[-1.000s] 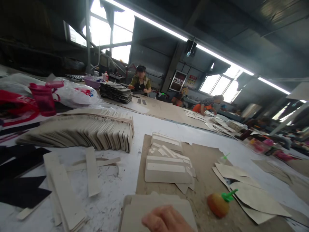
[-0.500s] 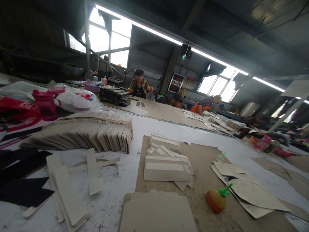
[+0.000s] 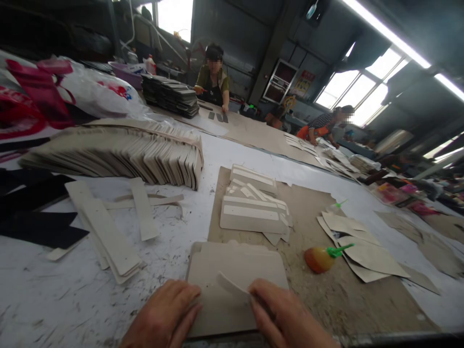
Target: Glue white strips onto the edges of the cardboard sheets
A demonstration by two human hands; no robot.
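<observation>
In front of me lies a small stack of beige board panels (image 3: pixel 232 261) with rounded corners. My left hand (image 3: pixel 165 311) is at the stack's left edge, fingers curled together and gripping the top panel there. On the right side, my right hand (image 3: pixel 286 314) pinches a thin beige strip (image 3: pixel 232 284) between thumb and fingers. The strip's free end rises above the panel and points left. Behind the stack are more panels with pale strips (image 3: pixel 250 212) laid on them. A squeeze bottle (image 3: pixel 319 259) of amber liquid with a green nozzle lies tilted to the right.
A long banded row of beige pieces (image 3: pixel 119 150) is at the left, with loose strips (image 3: pixel 108 237) and black pieces (image 3: pixel 39 227) before it. Curved beige sheets (image 3: pixel 366 251) lie right. One person (image 3: pixel 213 79) works across the table, another (image 3: pixel 322 126) farther right.
Both my hands have come into view at the near stack, the right one with a thin strip. My view has tilted down. The bottle now leans over more.
</observation>
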